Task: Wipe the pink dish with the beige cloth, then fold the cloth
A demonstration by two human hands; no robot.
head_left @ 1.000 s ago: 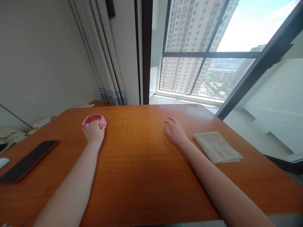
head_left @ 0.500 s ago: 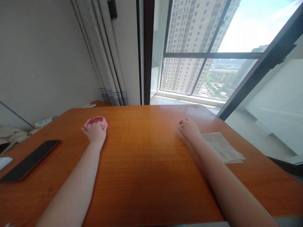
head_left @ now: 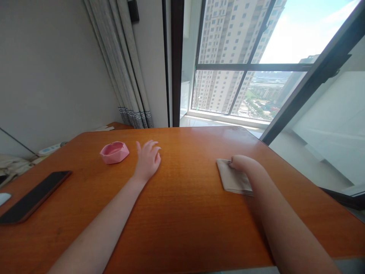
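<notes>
My left hand is above the wooden table, fingers spread and holding nothing. Just left of it sits a pink faceted ashtray, apart from the hand. On the right side, my right hand is closed on the upper edge of a folded beige cloth, which lies on or very close to the tabletop. The hand and forearm cover part of the cloth, and most of the right fingers are hidden.
A long black flat pad lies at the table's left, with a white object beside it, cut by the frame. Behind the table are a grey curtain and a large window. A white remote-like item lies past the left edge.
My left hand has let go of the ashtray and moved right, its fingers opening. My right hand has come back to the cloth, gripped it, and shifted it left.
</notes>
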